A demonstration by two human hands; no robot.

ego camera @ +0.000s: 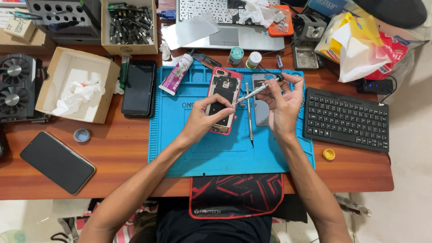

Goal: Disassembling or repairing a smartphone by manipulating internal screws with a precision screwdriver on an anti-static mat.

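On the wooden desk [126, 148], at far left, sits a fan unit [15, 85], with a dark phone [57, 162] lying face up below it. Next come an open cardboard box [76, 83] holding crumpled tissue and a second dark phone [139, 87]. A blue mat [216, 153] covers the desk's centre. On the mat lies an opened phone [223, 100], back removed, red-edged. The left hand [202, 119] is curled around its lower part, pinning it flat. Just beside it lie tweezers [249, 112] and a grey back cover [262, 101]. The right hand [283, 103] is closed on a screwdriver [256, 91], tip angled down to the opened phone. At right sits a black keyboard [346, 119].
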